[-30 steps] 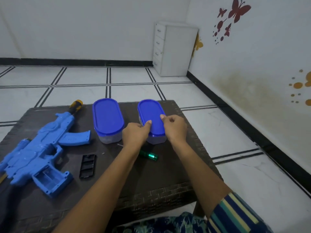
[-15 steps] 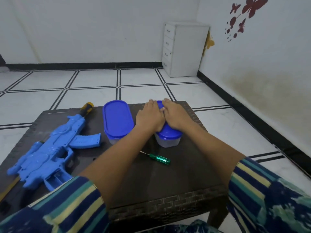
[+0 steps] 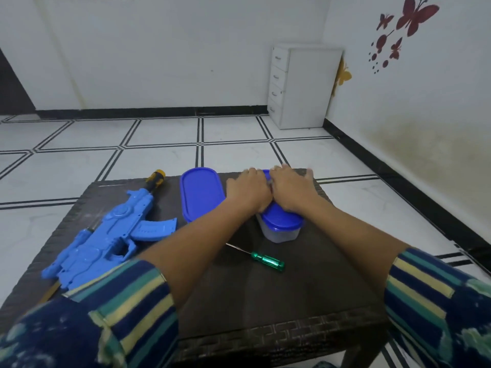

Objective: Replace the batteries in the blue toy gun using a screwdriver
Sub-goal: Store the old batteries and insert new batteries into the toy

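The blue toy gun (image 3: 111, 237) lies on its side at the left of the dark table (image 3: 305, 301), its yellow-and-black muzzle pointing away. A green-handled screwdriver (image 3: 261, 258) lies near the table's middle. Two clear containers with blue lids stand at the back: the left container (image 3: 200, 193) is untouched. My left hand (image 3: 248, 191) and my right hand (image 3: 292, 191) lie flat, side by side, pressing down on the lid of the right container (image 3: 281, 224). My forearms hide the gun's battery bay and the spot beside the gun.
A white drawer cabinet (image 3: 303, 86) stands in the far corner by the right wall. White tiled floor surrounds the table. The table's front edge (image 3: 265, 338) is close to me.
My hands went from holding the near end of the right container's lid to lying flat over it and pressing. My head came forward, so my sleeves now fill the lower view.
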### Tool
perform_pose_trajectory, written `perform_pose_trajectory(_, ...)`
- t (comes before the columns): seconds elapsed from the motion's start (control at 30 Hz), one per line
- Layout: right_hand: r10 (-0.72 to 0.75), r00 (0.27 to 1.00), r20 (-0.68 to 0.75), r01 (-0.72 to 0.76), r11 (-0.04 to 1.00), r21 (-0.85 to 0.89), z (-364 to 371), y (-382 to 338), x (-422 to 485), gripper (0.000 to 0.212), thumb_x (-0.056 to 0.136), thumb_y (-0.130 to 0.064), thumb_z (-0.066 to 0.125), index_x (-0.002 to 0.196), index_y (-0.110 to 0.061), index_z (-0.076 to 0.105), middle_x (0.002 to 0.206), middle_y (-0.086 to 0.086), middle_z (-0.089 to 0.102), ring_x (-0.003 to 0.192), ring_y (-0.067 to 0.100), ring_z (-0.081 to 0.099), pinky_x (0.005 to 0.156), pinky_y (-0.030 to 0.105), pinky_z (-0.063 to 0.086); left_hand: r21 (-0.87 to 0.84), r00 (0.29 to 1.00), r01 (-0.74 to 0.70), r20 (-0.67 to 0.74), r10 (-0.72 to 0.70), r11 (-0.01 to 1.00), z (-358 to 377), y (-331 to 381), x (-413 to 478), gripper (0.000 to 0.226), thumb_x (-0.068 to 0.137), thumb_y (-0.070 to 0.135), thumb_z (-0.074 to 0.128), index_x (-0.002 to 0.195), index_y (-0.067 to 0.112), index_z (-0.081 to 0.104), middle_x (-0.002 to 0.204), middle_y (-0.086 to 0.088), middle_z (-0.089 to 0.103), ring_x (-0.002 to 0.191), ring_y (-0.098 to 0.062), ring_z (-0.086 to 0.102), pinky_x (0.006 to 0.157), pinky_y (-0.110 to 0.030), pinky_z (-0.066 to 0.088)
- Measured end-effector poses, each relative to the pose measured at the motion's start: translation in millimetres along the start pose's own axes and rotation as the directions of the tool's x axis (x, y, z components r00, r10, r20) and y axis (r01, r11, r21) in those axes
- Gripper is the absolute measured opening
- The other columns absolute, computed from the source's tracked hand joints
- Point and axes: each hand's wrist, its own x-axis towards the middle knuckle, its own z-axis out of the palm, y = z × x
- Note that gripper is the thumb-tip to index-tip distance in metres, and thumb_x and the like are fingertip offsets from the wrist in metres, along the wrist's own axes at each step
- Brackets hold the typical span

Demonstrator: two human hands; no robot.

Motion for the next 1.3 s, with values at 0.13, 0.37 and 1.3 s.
perform_pose_trajectory(0.13,0.003,0.982,-0.186,0.025,0.989,0.148,-12.1,-32.5,8.2,0.027,0.093,-0.013,0.045,0.113,-0.003,0.060,0.118,0.014,0.062,0.115,0.032,0.053,0.107,0.045,0.034,0.022,0.961,0.098,-0.262,-0.089,0.995,-29.4,-40.4,-0.4,0.024,0.094,0.022,0.039,0.108,0.008,0.054,0.113,-0.012,0.060,0.103,-0.033,0.056,0.085,-0.045,0.042)
perform_pose_trajectory(0.37,0.068,0.993,-0.099,-0.007,0.858,0.514,-1.2,-119.0,40.8,0.022,0.095,-0.017,0.051,0.106,0.000,0.060,0.105,0.013,0.061,0.094,0.030,0.057,0.077,0.035,0.047,-0.181,0.902,0.374,-0.155,-0.402,0.909,-30.0,-124.6,2.3,0.033,0.094,0.018,0.040,0.117,-0.003,0.052,0.123,-0.023,0.053,0.114,-0.040,0.050,0.090,-0.046,0.043)
perform_pose_trajectory(1.3,0.271,0.938,-0.218,-0.105,0.818,0.566,29.2,-141.3,66.0,0.022,0.097,-0.018,0.046,0.114,-0.005,0.055,0.118,0.011,0.051,0.112,0.027,0.045,0.085,0.042,0.045,-0.395,0.864,0.200,-0.361,-0.352,0.896,4.6,-142.7,18.5,0.047,0.101,0.040,0.035,0.113,-0.003,0.048,0.115,-0.020,0.050,0.101,-0.030,0.052,0.079,-0.033,0.038)
